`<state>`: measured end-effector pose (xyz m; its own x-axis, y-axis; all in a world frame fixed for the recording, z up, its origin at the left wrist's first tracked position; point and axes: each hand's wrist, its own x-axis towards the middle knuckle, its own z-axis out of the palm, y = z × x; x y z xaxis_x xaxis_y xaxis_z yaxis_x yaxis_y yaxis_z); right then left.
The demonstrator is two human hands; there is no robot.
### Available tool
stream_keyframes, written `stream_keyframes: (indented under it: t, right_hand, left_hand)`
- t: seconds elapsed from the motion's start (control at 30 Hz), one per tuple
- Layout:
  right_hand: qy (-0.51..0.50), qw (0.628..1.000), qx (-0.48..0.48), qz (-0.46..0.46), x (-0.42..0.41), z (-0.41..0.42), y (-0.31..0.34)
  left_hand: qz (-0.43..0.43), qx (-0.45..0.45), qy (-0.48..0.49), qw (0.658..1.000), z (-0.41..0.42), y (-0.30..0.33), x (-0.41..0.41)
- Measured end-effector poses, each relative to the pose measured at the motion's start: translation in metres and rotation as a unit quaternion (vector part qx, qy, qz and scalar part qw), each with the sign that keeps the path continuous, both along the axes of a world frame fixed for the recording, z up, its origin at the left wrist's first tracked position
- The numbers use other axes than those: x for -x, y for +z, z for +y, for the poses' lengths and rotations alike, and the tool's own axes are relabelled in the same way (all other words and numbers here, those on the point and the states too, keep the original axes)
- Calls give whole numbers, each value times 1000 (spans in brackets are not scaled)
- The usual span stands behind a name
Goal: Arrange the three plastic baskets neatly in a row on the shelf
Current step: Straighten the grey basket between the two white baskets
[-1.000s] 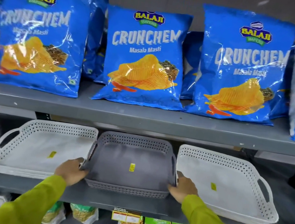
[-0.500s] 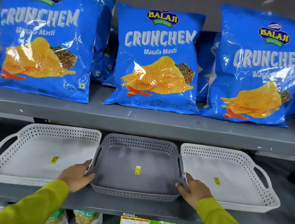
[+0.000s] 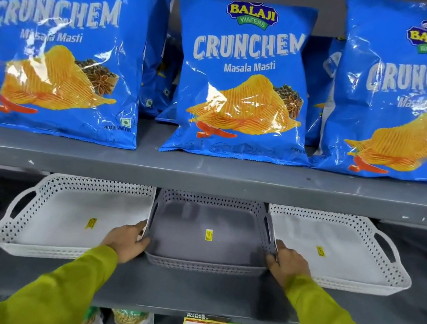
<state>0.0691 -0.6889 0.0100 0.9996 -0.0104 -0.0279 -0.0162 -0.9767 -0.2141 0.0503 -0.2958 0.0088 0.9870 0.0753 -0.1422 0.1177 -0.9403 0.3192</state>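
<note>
Both hands grip the grey basket [image 3: 209,229] by its side handles.
Left hand [image 3: 127,238] and right hand [image 3: 288,263] clasp it; it looks light, stiff, easily slid.

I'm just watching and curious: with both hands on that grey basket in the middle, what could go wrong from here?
1. The grey basket sits tight between the two white baskets; pushing it could nudge either one askew.
2. The left hand and right hand are wedged in the narrow gaps, so fingers could get pinched.
3. The left white basket looks angled and sits nearer the shelf edge, so the row may end up uneven.
</note>
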Motion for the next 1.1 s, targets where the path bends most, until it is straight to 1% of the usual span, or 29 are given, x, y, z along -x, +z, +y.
stream_keyframes:
  t: [0.13,0.27,0.4,0.53,0.73,1.1]
  right_hand:
    - [-9,1000,-22,17,-14,-1,6]
    - [-21,1000,-20,3,-3,0,3]
    - [-12,1000,-6,0,15,-5,-1]
    - [-26,1000,9,4,32,-6,-5]
    - [-39,999,5,12,50,-3,-5]
    - [-24,999,18,-12,68,-3,-9]
  left_hand:
    - [7,0,5,1000,2,-3,-13]
    - [6,-21,2,1000,2,-7,-9]
    - [8,-62,-17,998,-1,-7,8]
    - [15,-80,-27,996,-3,-8,28]
    - [19,-109,-38,993,-3,-6,46]
    - [19,-116,-33,993,-2,-8,62]
